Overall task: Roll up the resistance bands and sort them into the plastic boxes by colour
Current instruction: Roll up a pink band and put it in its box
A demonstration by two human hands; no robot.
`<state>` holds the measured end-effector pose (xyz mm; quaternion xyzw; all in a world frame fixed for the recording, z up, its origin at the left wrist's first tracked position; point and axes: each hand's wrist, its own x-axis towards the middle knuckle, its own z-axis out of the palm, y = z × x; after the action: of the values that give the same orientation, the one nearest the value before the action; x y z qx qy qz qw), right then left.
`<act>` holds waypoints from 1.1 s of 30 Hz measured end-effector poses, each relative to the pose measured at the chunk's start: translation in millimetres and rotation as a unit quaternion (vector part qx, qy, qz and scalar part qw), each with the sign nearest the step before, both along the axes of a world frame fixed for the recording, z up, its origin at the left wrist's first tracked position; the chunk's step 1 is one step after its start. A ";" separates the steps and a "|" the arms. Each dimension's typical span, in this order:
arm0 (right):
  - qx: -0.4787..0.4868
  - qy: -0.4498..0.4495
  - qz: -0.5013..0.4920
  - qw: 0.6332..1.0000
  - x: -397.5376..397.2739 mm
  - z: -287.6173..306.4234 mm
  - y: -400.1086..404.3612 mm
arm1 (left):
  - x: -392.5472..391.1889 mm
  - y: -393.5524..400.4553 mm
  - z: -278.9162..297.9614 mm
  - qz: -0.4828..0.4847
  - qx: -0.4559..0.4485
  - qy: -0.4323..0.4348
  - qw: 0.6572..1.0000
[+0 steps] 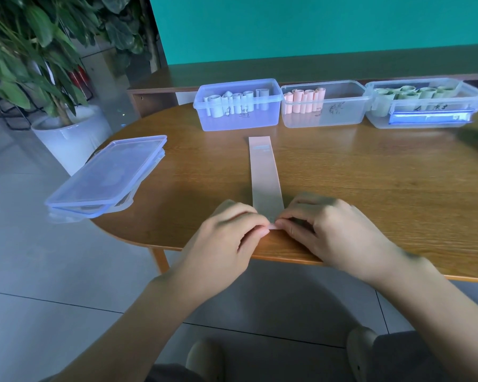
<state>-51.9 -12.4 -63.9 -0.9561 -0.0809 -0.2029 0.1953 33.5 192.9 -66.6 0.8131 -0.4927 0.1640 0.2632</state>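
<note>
Left hand [226, 230] and right hand [320, 224] pinch the near end of a pink band [265, 177], fingers curled on it. Band lies flat on the table [370, 188], stretching toward three far boxes [323, 106].

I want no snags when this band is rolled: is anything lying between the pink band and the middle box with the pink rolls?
Nothing visible does. Bare table separates the pink band from the lidless middle box.
</note>
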 end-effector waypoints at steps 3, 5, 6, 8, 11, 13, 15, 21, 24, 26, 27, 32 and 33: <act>-0.004 -0.033 -0.010 0.999 -0.1 -3.5 1.2 | 2.1 -1.8 -0.6 0.009 0.000 0.010 1.000; -0.009 -0.050 -0.010 0.999 -1.6 -4.3 1.9 | 3.3 -2.9 -0.4 0.014 0.002 0.018 1.000; -0.017 -0.056 -0.007 0.998 -2.7 -4.2 2.4 | 3.5 -3.2 -0.4 0.017 0.006 0.019 1.000; -0.042 -0.069 -0.003 0.997 -4.4 -4.2 3.0 | 4.0 -3.9 -0.7 0.027 0.012 0.015 0.999; -0.058 -0.065 -0.016 0.996 -3.9 -4.2 2.9 | 4.7 -6.1 -1.2 0.034 0.016 0.017 0.999; -0.065 -0.059 -0.032 0.996 -2.4 -3.7 2.6 | 5.0 -8.0 -1.0 0.039 0.003 0.018 0.999; -0.071 -0.053 -0.040 0.995 -0.8 -2.6 2.3 | 4.6 -8.6 -0.8 0.037 -0.029 0.020 0.999; -0.065 -0.021 -0.032 0.997 1.2 -0.1 0.0 | 6.6 -8.5 1.2 0.029 -0.006 0.015 0.999; -0.053 -0.022 -0.037 0.998 0.4 -0.7 0.5 | 8.4 -10.6 3.5 0.032 0.006 0.013 0.999; -0.054 -0.022 -0.038 0.998 -0.6 -0.9 0.6 | 10.7 -11.8 3.7 0.038 0.020 0.006 0.999; -0.060 -0.017 -0.038 0.997 -0.5 -1.0 0.6 | 11.8 -12.2 3.3 0.041 0.029 0.001 0.999; -0.062 0.019 -0.047 0.997 1.4 -0.4 0.6 | 13.4 -13.7 2.1 0.062 0.026 0.004 0.998; -0.061 0.023 -0.048 0.997 2.2 -0.2 0.3 | 13.2 -13.4 2.3 0.064 0.019 0.006 0.998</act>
<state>-49.7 -12.1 -64.1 -0.9734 -0.0426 -0.1844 0.1290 46.7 179.4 -64.3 0.8488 -0.4411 0.1662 0.2397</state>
